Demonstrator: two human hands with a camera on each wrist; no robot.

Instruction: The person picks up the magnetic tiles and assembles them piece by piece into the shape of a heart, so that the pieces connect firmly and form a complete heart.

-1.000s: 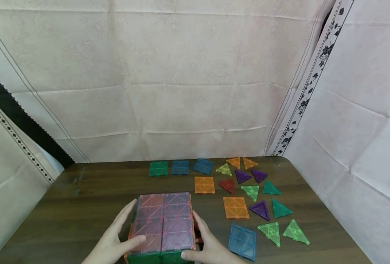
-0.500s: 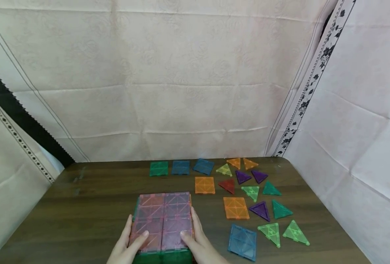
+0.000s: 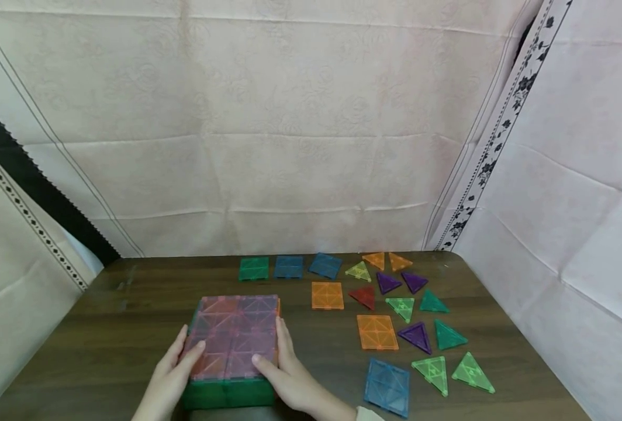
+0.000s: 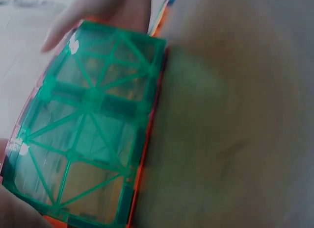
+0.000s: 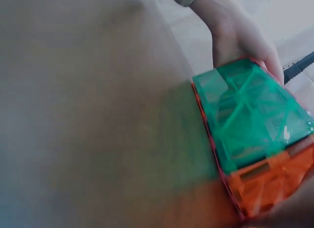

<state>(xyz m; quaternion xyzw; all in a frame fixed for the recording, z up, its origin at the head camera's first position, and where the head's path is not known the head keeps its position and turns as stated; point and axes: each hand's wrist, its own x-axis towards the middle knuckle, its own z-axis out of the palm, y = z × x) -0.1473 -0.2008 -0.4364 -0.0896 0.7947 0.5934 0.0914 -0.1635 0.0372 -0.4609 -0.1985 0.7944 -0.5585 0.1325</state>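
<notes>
A box built from translucent magnetic tiles [image 3: 234, 336] is held between my two hands in the head view. Its top is pink and purple, its near side green, with orange on the right side. My left hand [image 3: 165, 374] grips the left side, thumb over the top edge. On the opposite side my right hand [image 3: 296, 377] grips it in the same way. Green tiles [image 4: 91, 120] of the near wall fill much of the left wrist view. In the right wrist view, an orange tile [image 5: 274, 181] adjoins the green wall. The box appears slightly raised off the table.
Loose magnetic tiles lie to the right on the wooden table [image 3: 106, 339]: orange squares [image 3: 377, 332], a large blue square [image 3: 387, 387], and several triangles [image 3: 415, 336] in green, purple, red and orange. A green square [image 3: 254, 268] and two blue squares [image 3: 289, 266] line the back. White cloth [image 3: 290, 146] hangs behind.
Both hands have tightened around the tile box, thumbs coming onto its top. The box has shifted left and appears lifted. The loose tiles stay where they were.
</notes>
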